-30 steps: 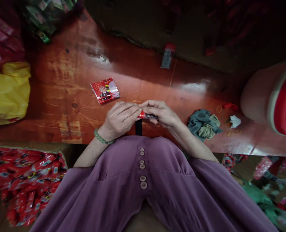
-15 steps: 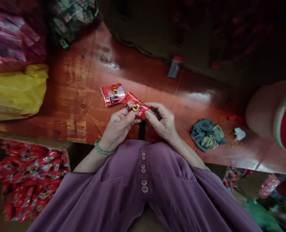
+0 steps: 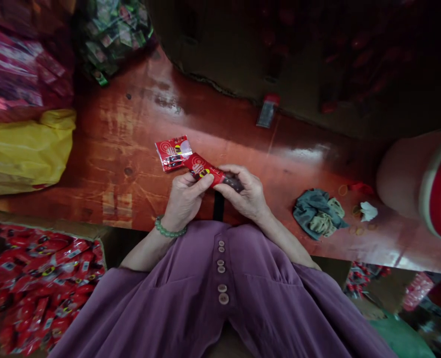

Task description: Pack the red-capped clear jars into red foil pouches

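Between my hands is a small red printed packet (image 3: 202,167), held just above the table. My left hand (image 3: 186,198) is closed on its left part, thumb pressed on the printed face. My right hand (image 3: 247,192) grips its right end, where a dark, shiny, speckled thing (image 3: 233,182) shows; I cannot tell whether that is inside the packet or sticking out of it. Another flat red packet (image 3: 174,152) in clear wrap lies on the table just beyond my left fingers, close to the held one's far corner.
On the worn red table (image 3: 131,149) lie a crumpled grey-green cloth (image 3: 319,214), rubber bands and a small red-topped packet (image 3: 268,110). A pink tub (image 3: 402,174) stands right, a yellow bag (image 3: 26,151) left. Below left, a carton holds many red packets (image 3: 48,283).
My fingers have shifted on the packet: the left thumb lies further across its face, and the packet looks rounder. More of the dark speckled end shows. The whole view has shifted slightly.
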Tool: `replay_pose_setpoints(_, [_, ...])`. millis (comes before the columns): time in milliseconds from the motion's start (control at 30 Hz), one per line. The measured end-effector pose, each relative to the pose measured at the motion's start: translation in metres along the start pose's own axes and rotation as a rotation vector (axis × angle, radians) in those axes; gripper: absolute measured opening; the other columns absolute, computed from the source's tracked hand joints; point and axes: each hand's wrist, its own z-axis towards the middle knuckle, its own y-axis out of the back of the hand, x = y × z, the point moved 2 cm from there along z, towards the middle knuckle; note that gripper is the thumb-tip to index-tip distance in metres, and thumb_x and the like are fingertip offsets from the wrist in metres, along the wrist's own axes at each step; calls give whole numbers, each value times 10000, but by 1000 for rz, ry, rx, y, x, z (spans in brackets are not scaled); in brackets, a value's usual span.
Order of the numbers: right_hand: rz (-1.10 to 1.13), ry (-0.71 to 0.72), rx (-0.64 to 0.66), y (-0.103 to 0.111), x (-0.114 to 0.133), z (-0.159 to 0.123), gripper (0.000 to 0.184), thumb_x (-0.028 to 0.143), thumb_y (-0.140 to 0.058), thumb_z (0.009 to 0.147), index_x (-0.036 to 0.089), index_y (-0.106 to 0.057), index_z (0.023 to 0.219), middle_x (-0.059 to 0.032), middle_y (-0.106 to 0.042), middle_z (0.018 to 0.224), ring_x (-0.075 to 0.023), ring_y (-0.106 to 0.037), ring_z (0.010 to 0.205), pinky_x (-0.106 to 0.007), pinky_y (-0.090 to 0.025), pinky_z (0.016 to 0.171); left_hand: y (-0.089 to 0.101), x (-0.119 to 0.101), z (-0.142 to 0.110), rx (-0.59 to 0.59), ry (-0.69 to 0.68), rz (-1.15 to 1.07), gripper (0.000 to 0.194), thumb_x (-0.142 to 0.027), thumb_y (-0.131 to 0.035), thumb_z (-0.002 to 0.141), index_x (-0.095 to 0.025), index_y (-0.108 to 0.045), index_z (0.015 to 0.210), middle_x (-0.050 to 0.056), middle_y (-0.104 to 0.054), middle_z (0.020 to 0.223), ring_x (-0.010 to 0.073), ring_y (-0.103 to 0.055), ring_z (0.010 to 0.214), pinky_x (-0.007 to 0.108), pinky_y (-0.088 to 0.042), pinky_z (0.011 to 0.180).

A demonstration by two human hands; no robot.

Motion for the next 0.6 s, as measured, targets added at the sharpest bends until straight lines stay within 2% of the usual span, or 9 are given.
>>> replay_pose_setpoints(167, [-30,-25,-144,-1,-1,1,224,351,-656,890,228,-668,1077,-48,-734,986,-181,-671,884,-371,-559,871,-5,6,3,-23,26,-22,248,-374,-876,653,-207,-774,806,13,-768,843,152,-702,814,344,-558,889])
replay_pose_setpoints(333, [-54,-5,-225,-2,-7,-2,211,352,-618,926,217,-668,1081,-44,-729,956,-165,-682,846,-341,-578,806,-10,8,10,28,61,-57,243,-360,-885,645,-211,-780,806,-3,-759,811,105,-672,744,265,-554,802])
replay_pose_setpoints(400, [-106,53,-246,-4,-14,-2,215,348,-598,942,213,-656,1099,-43,-728,967,-161,-686,845,-336,-581,796,-11,8,12,30,102,-82,253,-346,-898,624,-201,-780,794,-5,-755,796,89,-660,707,231,-547,747])
replay_pose_setpoints(533, [-298,289,-317,-9,-22,-3,228,338,-590,950,203,-624,1131,-55,-718,962,-167,-676,829,-327,-577,748,-11,9,16,41,121,-118,258,-337,-906,605,-190,-777,774,-3,-745,757,93,-658,695,225,-545,737])
replay_pose_setpoints(600, [-304,289,-319,-12,-24,-3,232,341,-572,962,202,-606,1145,-59,-709,978,-168,-674,845,-326,-576,754,-11,9,17,48,109,-100,272,-355,-904,606,-191,-773,779,-5,-740,745,98,-654,686,236,-547,742])
